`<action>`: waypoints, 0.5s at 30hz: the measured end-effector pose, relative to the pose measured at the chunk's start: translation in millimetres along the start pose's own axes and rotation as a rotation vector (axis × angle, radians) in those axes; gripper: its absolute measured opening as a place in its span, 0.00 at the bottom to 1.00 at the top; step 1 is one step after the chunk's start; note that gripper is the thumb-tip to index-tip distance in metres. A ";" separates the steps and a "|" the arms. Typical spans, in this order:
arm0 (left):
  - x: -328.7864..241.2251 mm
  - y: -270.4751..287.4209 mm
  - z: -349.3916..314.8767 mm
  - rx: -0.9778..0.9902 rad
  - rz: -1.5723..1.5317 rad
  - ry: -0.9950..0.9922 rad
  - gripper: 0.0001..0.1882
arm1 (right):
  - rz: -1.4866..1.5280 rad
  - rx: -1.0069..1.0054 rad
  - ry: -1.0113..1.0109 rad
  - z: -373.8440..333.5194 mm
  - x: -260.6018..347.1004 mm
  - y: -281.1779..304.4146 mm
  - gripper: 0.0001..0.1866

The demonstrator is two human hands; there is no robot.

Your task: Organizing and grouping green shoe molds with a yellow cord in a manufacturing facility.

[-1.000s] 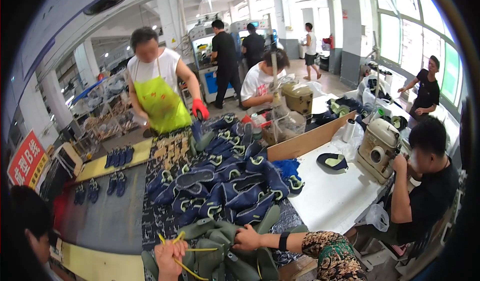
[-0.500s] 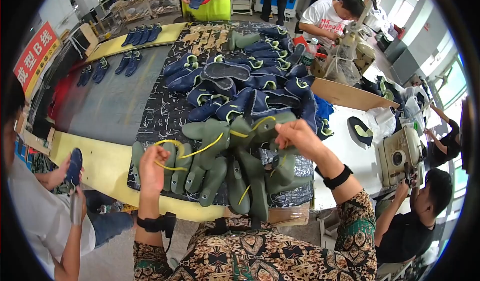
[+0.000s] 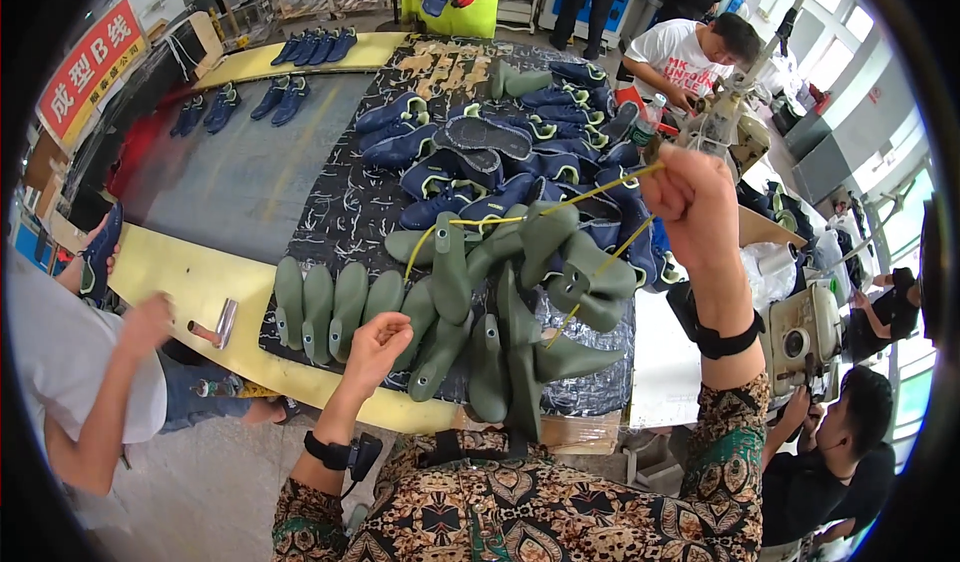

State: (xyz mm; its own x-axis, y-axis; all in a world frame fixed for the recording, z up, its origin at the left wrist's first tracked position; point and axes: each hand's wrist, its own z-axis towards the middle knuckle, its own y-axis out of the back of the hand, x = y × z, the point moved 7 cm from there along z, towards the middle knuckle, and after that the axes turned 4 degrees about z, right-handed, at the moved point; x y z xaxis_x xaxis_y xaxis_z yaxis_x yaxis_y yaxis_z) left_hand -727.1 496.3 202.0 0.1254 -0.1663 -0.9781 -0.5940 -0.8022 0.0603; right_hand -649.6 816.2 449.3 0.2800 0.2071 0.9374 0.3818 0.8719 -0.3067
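Note:
My right hand (image 3: 690,202) is raised at the right of the table, closed in a pinch on a yellow cord (image 3: 600,190). The cord stretches left over the green shoe lasts (image 3: 452,277), with one strand slanting down among the lasts at the right. Its left end curves down near a last. My left hand (image 3: 378,350) is by the near lasts, fingers loosely curled and apart from the cord, with nothing visible in them. Several lasts stand in a row at the left; others lie heaped together.
Behind the lasts, navy shoes (image 3: 485,140) are piled on the black table covering (image 3: 320,202). A conveyor (image 3: 230,182) with shoe pairs runs along the left. A metal cylindrical tool (image 3: 225,324) lies on its yellow edge, near a co-worker's hand (image 3: 148,322). A sewing machine (image 3: 800,327) stands right.
My right hand has risen and moved right, pulling the cord taut. My left hand has let go of the cord and moved right and down. Some lasts have shifted.

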 end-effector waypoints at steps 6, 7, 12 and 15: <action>-16.7 -41.5 18.8 0.135 0.104 -0.139 0.12 | -0.541 0.012 0.027 19.9 -14.2 -13.1 0.17; -19.6 -43.1 17.8 0.150 0.137 -0.121 0.12 | -0.933 0.145 0.311 26.6 18.3 -28.5 0.17; -64.9 -57.8 36.5 0.178 0.134 -0.245 0.15 | -0.714 0.140 0.263 34.6 31.2 -44.8 0.06; -108.3 -81.7 53.0 0.189 0.212 -0.331 0.20 | -1.226 0.444 0.735 29.0 31.6 -67.9 0.06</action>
State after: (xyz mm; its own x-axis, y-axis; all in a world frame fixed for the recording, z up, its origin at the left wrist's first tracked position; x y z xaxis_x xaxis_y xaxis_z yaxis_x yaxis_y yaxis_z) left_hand -734.2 610.2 292.4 -0.2587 -0.0985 -0.9609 -0.7179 -0.6460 0.2595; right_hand -692.2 776.4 504.6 0.4126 -0.8795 0.2371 0.4473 0.4224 0.7884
